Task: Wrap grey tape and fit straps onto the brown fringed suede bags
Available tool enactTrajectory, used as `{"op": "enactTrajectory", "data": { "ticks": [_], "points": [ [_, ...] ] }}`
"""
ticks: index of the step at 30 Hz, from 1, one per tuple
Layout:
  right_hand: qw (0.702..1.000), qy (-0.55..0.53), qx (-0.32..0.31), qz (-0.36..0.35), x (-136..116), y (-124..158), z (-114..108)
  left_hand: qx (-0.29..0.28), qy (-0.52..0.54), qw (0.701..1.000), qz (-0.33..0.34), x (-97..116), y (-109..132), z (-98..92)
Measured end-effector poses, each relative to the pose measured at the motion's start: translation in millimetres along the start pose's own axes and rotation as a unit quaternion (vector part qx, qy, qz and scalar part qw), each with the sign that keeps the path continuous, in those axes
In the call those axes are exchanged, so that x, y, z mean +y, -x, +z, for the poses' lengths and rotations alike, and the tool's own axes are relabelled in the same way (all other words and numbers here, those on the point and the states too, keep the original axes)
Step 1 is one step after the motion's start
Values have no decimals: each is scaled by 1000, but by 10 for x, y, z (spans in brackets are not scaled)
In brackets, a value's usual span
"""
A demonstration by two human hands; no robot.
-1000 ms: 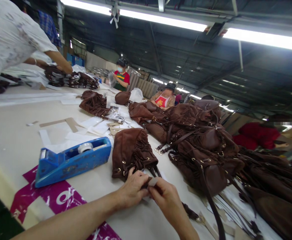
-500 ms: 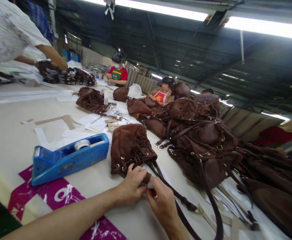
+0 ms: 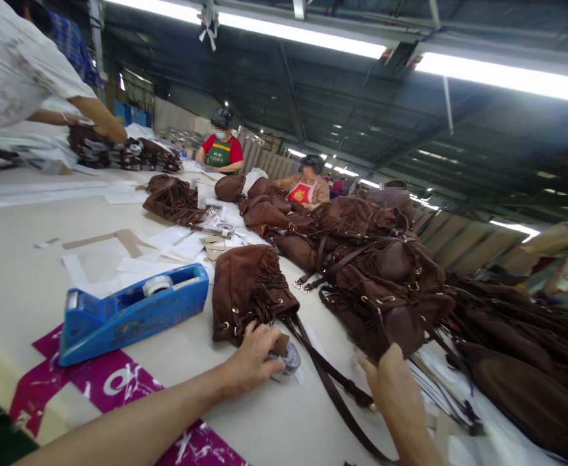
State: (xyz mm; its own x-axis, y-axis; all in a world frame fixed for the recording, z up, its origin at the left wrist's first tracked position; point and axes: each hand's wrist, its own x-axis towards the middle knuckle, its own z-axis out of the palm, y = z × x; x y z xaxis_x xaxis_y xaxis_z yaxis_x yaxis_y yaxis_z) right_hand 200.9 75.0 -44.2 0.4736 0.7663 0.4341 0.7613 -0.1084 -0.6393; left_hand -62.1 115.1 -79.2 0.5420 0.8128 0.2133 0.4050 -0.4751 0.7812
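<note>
My left hand [image 3: 253,360] is closed around a grey coiled bundle [image 3: 291,357] that looks wrapped in clear plastic, with a small brown piece [image 3: 280,343] at its top. It rests against the lower edge of a brown fringed suede bag [image 3: 245,291] with gold eyelets. Over the bag's dark strap [image 3: 329,382], on the right, is my right hand [image 3: 394,382]. Its fingertips are smeared by motion, so whether they hold anything is unclear. A blue tape dispenser [image 3: 133,317] with a white roll stands left of the bag.
Brown bags [image 3: 385,259] lie heaped along the right side. White papers [image 3: 177,243] and cardboard strips [image 3: 125,241] are scattered behind the dispenser. Purple printed plastic [image 3: 118,382] lies under my left forearm. A co-worker in white [image 3: 16,71] leans over stacked brown pieces; other people sit farther back.
My right hand has moved away from my left, to the right. The coiled bundle now shows in my left hand, which has stayed beside the bag. The view has shifted slightly.
</note>
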Motion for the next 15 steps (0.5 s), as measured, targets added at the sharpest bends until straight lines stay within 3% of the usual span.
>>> {"op": "enactTrajectory", "data": {
  "ticks": [2, 4, 5, 7, 9, 12, 15],
  "points": [
    [994, 22, -17, -104, -72, 88, -96, -4, 7, 1000, 1, 1, -5, -6],
    [971, -9, -123, -203, -244, 262, -38, -5, 10, 1000, 13, 5, -2, -12],
    [957, -43, -184, -219, -341, 355, 39, -3, 8, 1000, 20, 7, 2, -14],
    [941, -110, -256, -191, -505, 501, 239, 1, 3, 1000, 29, 8, 12, -15],
    [937, -168, -280, -127, -599, 573, 434, 0, 1, 1000, 31, 7, 23, -12],
    [936, -211, -270, -79, -611, 586, 609, -2, 10, 1000, 27, 4, 29, -6],
    [936, -216, -251, -122, -550, 594, 640, -3, 22, 999, 24, 5, 24, -9]
  ]
}}
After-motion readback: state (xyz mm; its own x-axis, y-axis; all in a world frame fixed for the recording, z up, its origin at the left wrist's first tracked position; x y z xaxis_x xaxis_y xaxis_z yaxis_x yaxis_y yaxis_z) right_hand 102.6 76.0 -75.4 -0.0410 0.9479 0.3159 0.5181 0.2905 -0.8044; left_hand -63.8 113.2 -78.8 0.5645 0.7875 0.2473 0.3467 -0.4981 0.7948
